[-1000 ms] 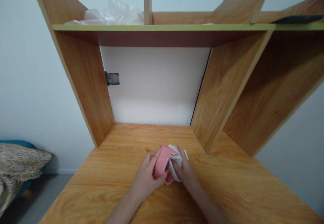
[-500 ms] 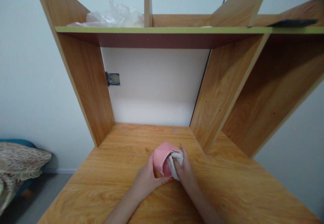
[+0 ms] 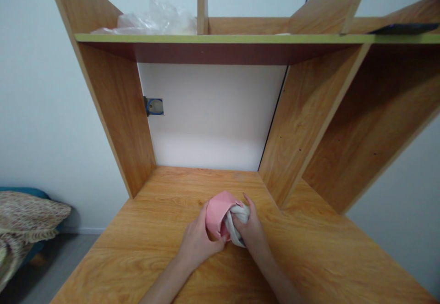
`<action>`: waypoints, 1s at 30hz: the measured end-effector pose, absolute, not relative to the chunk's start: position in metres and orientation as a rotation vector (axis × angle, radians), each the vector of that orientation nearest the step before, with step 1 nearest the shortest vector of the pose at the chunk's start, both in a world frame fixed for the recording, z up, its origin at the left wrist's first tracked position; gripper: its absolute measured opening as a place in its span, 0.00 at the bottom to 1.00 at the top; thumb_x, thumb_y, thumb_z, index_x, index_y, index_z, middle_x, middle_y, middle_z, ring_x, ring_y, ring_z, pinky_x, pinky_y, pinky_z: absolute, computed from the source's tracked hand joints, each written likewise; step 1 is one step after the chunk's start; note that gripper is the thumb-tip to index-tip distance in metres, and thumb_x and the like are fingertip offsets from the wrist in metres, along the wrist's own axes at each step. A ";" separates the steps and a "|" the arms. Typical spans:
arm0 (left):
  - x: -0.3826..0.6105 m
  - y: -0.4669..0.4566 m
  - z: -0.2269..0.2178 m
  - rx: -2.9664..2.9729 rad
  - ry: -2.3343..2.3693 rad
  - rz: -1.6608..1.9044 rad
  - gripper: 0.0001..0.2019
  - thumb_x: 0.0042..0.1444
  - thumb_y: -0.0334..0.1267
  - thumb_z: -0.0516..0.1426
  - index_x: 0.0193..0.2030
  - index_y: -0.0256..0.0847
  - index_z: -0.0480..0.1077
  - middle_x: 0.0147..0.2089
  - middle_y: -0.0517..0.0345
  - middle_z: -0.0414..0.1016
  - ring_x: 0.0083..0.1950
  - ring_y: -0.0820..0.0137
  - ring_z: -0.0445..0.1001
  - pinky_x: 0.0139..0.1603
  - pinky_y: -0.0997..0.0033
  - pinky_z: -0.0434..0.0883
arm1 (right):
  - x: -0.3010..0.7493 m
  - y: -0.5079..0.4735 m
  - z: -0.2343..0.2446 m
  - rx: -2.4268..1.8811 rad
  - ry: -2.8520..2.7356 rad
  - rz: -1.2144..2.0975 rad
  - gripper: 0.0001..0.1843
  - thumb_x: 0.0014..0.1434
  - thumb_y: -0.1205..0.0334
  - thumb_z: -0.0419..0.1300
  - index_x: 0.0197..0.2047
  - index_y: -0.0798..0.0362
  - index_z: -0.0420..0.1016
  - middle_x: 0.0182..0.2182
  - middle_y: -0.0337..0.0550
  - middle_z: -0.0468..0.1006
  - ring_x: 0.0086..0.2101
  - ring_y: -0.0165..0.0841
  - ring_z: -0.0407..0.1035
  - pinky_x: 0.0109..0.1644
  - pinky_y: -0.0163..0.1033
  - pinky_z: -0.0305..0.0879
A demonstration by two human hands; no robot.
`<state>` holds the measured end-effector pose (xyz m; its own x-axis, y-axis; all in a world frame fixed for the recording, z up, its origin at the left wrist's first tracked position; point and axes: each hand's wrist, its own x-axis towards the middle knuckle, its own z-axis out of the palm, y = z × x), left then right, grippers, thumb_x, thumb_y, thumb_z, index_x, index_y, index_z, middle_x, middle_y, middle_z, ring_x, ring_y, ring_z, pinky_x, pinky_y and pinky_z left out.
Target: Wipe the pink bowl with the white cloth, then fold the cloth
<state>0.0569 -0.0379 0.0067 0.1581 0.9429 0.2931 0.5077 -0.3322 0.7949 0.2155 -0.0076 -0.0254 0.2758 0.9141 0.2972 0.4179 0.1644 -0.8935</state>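
A pink cup (image 3: 218,212) is held tilted just above or on the tabletop (image 3: 309,249); which of the two cannot be told. Its mouth is turned toward 4 o'clock, where a bunched white cloth (image 3: 233,234) is held at the opening; how deep the cloth reaches is hidden.

The cup is gripped from 7 o'clock by the left hand (image 3: 199,240), its fingers and thumb spread around the outside, probably so that the wall is steadied and the mouth left free. The cloth is gripped by the fingers of the right hand (image 3: 253,233) at 4 o'clock, the bunching perhaps giving a firm pad that fits the opening.

Farther out, a wall box (image 3: 156,106) is seen near 11 o'clock. Above it, a plastic bag (image 3: 154,22) is rested on a shelf (image 3: 240,39), probably stowed out of the way. A fringed blanket (image 3: 29,214) is seen at 9 o'clock.
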 end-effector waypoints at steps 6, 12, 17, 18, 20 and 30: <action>0.060 -0.043 0.015 1.961 1.495 1.063 0.40 0.38 0.41 0.60 0.60 0.42 0.50 0.46 0.51 0.73 0.44 0.56 0.72 0.42 0.61 0.69 | 0.215 -0.015 -0.014 -1.570 -1.363 0.454 0.36 0.49 0.55 0.55 0.60 0.52 0.49 0.32 0.44 0.75 0.28 0.37 0.71 0.30 0.39 0.66; 0.056 -0.040 0.010 2.027 1.460 1.098 0.39 0.39 0.41 0.59 0.61 0.43 0.51 0.50 0.52 0.70 0.46 0.57 0.71 0.46 0.62 0.67 | 0.218 -0.019 -0.006 -1.757 -1.484 0.269 0.34 0.50 0.53 0.53 0.59 0.54 0.52 0.28 0.45 0.74 0.29 0.40 0.70 0.30 0.40 0.64; 0.052 -0.036 0.003 2.014 1.474 1.103 0.36 0.42 0.41 0.57 0.60 0.39 0.53 0.48 0.50 0.71 0.46 0.59 0.71 0.48 0.62 0.67 | 0.219 -0.018 -0.010 -1.679 -1.511 0.173 0.33 0.49 0.53 0.54 0.58 0.54 0.54 0.28 0.43 0.73 0.28 0.37 0.69 0.33 0.40 0.65; 0.052 -0.036 0.003 2.005 1.469 1.105 0.36 0.41 0.41 0.57 0.60 0.40 0.53 0.48 0.51 0.71 0.46 0.59 0.71 0.48 0.62 0.67 | 0.219 -0.018 -0.011 -1.672 -1.508 0.159 0.33 0.49 0.54 0.54 0.57 0.53 0.54 0.27 0.42 0.73 0.28 0.37 0.69 0.33 0.40 0.65; 0.052 -0.037 0.005 1.983 1.454 1.110 0.36 0.40 0.39 0.58 0.60 0.41 0.53 0.48 0.52 0.71 0.46 0.60 0.70 0.48 0.63 0.67 | 0.220 -0.018 -0.012 -1.667 -1.520 0.148 0.33 0.49 0.54 0.54 0.58 0.54 0.54 0.27 0.42 0.73 0.29 0.37 0.69 0.32 0.39 0.65; 0.052 -0.038 0.007 1.946 1.434 1.100 0.35 0.40 0.36 0.58 0.59 0.41 0.55 0.47 0.52 0.72 0.45 0.61 0.71 0.46 0.64 0.67 | 0.216 -0.018 -0.018 -1.800 -1.654 0.190 0.36 0.49 0.53 0.55 0.60 0.56 0.50 0.38 0.52 0.75 0.37 0.44 0.70 0.36 0.42 0.64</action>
<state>0.0522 -0.0378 0.0066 0.1271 0.9389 0.3198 0.5519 -0.3348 0.7637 0.2162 -0.0178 -0.0176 0.1829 0.9266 0.3285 0.8281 0.0349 -0.5595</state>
